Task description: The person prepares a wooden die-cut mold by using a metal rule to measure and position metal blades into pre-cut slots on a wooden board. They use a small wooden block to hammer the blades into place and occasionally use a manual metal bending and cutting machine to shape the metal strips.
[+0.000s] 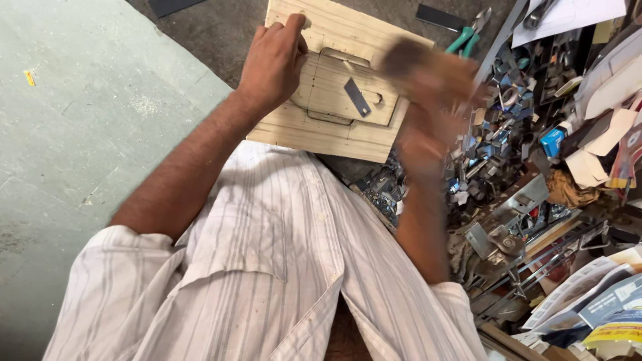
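left hand (273,63) pins the board (348,40) flat, right hand (428,127) blurred mid-swing gripping a mallet (418,60); looks like hammering the blade (357,97) in, so next blow needs aim

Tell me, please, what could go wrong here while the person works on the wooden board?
The right hand swings a blurred tool close to the left hand, which steadies the wooden board; the fingers could be struck. The loose metal strip on the board may jump off into the metal scraps.

head camera, looking steeply down, close above
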